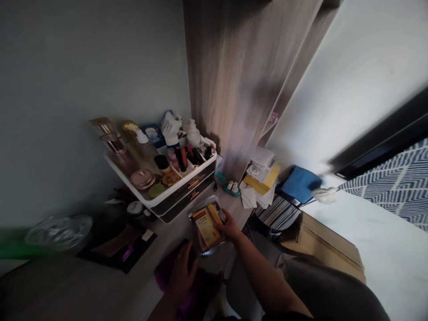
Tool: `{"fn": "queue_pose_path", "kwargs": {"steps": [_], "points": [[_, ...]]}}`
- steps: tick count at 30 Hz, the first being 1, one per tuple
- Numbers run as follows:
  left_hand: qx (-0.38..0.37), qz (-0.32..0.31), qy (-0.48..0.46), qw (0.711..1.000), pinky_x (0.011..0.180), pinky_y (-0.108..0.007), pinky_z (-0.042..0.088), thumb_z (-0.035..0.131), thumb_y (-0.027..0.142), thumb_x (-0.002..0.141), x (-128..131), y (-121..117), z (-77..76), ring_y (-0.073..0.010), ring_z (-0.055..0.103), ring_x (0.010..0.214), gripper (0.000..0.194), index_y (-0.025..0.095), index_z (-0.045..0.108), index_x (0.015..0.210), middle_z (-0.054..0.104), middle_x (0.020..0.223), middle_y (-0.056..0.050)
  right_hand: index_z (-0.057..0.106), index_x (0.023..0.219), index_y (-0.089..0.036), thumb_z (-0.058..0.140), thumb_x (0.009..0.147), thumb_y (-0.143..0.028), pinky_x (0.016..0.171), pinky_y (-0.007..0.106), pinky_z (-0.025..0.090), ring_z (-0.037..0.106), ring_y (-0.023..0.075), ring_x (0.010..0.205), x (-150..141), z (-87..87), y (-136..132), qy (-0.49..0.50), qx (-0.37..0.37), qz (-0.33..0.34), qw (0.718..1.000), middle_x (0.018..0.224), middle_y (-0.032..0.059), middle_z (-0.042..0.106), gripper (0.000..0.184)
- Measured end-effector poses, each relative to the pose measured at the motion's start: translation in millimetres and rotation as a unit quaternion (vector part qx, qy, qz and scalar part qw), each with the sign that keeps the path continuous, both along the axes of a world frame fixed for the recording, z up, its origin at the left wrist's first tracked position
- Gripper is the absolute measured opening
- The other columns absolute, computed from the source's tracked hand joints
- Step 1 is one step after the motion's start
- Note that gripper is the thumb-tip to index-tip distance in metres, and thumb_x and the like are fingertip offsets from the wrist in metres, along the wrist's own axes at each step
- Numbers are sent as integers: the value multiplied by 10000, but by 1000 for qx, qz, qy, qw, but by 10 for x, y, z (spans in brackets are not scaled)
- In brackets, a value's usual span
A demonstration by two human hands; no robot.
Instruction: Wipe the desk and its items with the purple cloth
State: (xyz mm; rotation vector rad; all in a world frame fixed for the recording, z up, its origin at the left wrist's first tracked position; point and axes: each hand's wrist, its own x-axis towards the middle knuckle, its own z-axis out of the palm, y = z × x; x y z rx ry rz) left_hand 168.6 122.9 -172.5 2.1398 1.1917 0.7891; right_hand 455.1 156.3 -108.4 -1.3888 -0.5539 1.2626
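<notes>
My right hand (229,226) grips a yellow and red packet (206,225) in clear wrapping, held just above the desk (83,290) in front of a white cosmetics organiser (174,189). My left hand (182,269) rests lower down, fingers curled on a purple cloth (197,294) at the desk's near edge. The organiser's top tray holds several bottles, jars and lipsticks (182,156), and it has two drawers with gold handles.
A glass bowl (60,232) and a dark tray (117,247) lie on the desk at the left. A wooden cabinet side (240,80) rises behind. Papers (262,178), a blue cloth (301,183) and a striped stool (277,214) crowd the right, beside a white bed (384,249).
</notes>
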Motion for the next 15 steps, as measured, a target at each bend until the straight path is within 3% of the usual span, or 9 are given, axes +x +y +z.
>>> {"fn": "queue_pose_path", "kwargs": {"steps": [4,7,12,15], "points": [[90,60,90,990,1151,-600,600,479,303,1115,-142,-141,60,-386,646,1443,489,91,578,1545,644,1552,-256,572,1500,-282,1076,406,-513,1083,549,615,770,320,1127,304,160,-444,15,-5,-31,999,1243,62,799,1227],[113,63,156,979,1157,-592,601,472,262,1086,-155,-183,56,-387,660,1419,463,97,669,1471,672,1522,-237,611,1500,-271,1090,468,-487,1078,526,625,762,334,1199,570,385,-797,9,-8,-50,999,1366,100,776,1158],[108,53,205,971,1191,-611,570,431,257,1057,-121,-155,48,-394,678,1399,485,119,763,1384,702,1503,-245,596,1546,-273,1076,539,-468,968,493,681,811,324,1093,1058,931,-1234,6,-17,-108,994,1359,116,792,1133],[97,54,203,973,1174,-618,579,423,290,1039,-121,-122,11,-408,685,1388,508,131,789,1354,713,1487,-242,576,1568,-289,1036,596,-467,800,449,713,833,297,932,1424,1309,-1287,-11,4,-147,989,1279,111,819,1090]]}}
